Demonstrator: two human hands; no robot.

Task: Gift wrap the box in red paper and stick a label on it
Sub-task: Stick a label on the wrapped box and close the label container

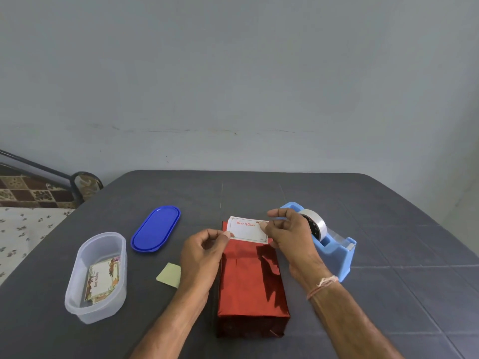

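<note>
- The "Best Wishes" label (pixel 247 231) is held over the far end of the red-wrapped box (pixel 251 286), printed side up; whether it touches the paper cannot be told.
- The left hand (pixel 204 250) pinches the label's left edge, its fingers (pixel 224 235) closed on the card.
- The right hand (pixel 290 234) pinches the label's upper right corner between thumb and forefinger, while its other fingers are spread apart above.
- The box lies lengthwise on the dark grey counter (pixel 388 229), between the two forearms.
- A clear oval container (pixel 77 268) stands open at the left and holds more printed label cards (pixel 102 279).
- Its blue lid (pixel 155 228) lies just beyond it on the counter.
- A pale green paper scrap (pixel 169 275) lies beside the left wrist.
- A blue tape dispenser (pixel 337 255) with a tape roll (pixel 315 224) stands behind the right hand.
</note>
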